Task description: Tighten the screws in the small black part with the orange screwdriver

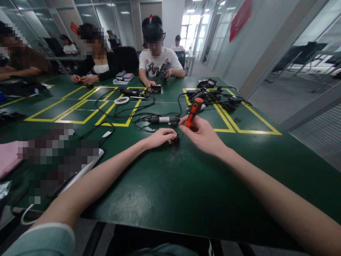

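Observation:
My right hand [204, 133] is closed round an orange and black screwdriver [195, 108], its handle pointing up and tilted to the right. The thin shaft runs down from my fingers toward a small round black part [176, 143] on the green table. I cannot tell whether the tip touches it. My left hand [162, 138] grips that part from its left side, fingers curled at its upper edge. Just beyond both hands lies a silver and black cylindrical tool [162, 120] with a cable.
Yellow tape [112, 124] outlines boxes on the green table [170, 199]. Black cables, a white ring [121, 100] and a tangle of black adapters [229, 103] lie farther back. Across the table a person [160, 60] handles a dark tool. More people sit at the left.

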Demonstrator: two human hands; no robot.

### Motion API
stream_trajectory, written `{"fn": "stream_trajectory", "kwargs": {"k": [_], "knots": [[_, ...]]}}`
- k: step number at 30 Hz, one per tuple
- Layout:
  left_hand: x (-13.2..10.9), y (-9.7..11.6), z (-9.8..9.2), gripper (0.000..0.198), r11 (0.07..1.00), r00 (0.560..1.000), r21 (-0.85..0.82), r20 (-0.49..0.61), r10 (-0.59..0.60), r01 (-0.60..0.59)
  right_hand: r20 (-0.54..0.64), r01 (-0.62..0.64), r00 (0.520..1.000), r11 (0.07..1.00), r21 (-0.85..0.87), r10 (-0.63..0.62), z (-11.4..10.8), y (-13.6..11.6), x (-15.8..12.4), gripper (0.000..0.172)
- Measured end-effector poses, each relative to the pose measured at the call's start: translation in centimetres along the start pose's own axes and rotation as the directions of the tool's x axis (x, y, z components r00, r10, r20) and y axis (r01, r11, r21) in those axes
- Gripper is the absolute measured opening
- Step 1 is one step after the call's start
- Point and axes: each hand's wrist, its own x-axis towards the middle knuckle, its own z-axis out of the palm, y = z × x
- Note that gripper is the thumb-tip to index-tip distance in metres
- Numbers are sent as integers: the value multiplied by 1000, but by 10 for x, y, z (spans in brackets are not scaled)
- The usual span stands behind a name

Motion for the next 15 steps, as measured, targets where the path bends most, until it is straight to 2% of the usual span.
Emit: {"fn": "stream_trajectory", "kwargs": {"k": [5, 10, 15], "knots": [[0, 1, 0, 25, 1000, 1000, 0, 4, 4, -4, 20, 5, 1000, 999, -33, -4, 0, 1, -1, 11], [0, 1, -1, 25, 1000, 1000, 13, 14, -1, 1, 33, 15, 999, 1000, -15, -14, 0, 0, -2, 20], [0, 1, -1, 29, 1000, 999, 14, 37, 16, -17, 47, -17, 999, 999, -33, 18, 0, 0, -1, 21]]}}
